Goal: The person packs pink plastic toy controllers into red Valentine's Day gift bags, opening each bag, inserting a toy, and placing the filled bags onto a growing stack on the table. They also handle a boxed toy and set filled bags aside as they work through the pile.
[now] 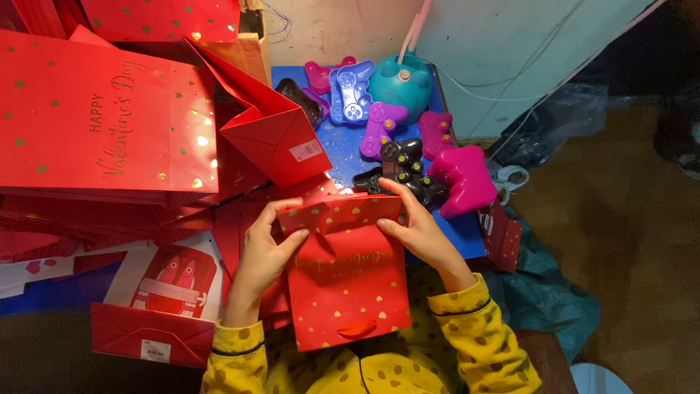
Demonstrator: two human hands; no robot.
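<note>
A small red bag (346,273) with gold hearts is held by both hands near the bottom middle of the view.

The bag is gripped at its top edge, and its mouth is pulled a little open. The left hand (264,252) is closed on the top corner at 10 o'clock of the bag. The right hand (417,228) is closed on the other top corner at 2 o'clock. Yellow spotted sleeves (481,335) are seen at 6 o'clock. A black toy controller (403,169) is found at 12 o'clock, just past the bag. A pink toy (463,179) is set beside it at 1 o'clock. More toy controllers and a teal round toy (399,86) are laid on the blue table (343,149) farther out. A big pile of red bags (102,117) is stacked at 10 o'clock.
</note>
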